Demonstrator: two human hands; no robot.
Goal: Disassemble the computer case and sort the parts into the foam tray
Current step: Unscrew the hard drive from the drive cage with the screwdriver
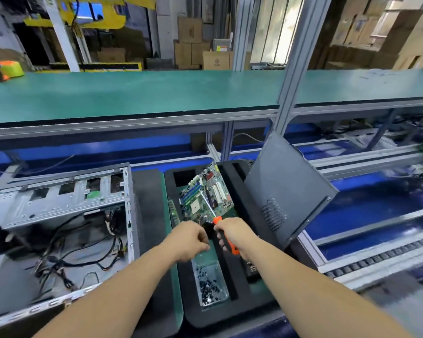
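Right hand: my right hand [232,231] is wrapped round the orange screwdriver [226,237], shaft aimed toward 11 o'clock across the motherboard [206,193].
Left hand: my left hand [189,240] has curled fingertips pinching something too small to tell, probably a screw for the clear box [211,284] at 6 o'clock.
Motherboard: tilted in the foam tray [244,296], not yet seated.
Case: the computer case [59,215] lies open at 9 o'clock, cables left inside.
Side panel: the side panel [291,191] leans at 2 o'clock, clear of my work.
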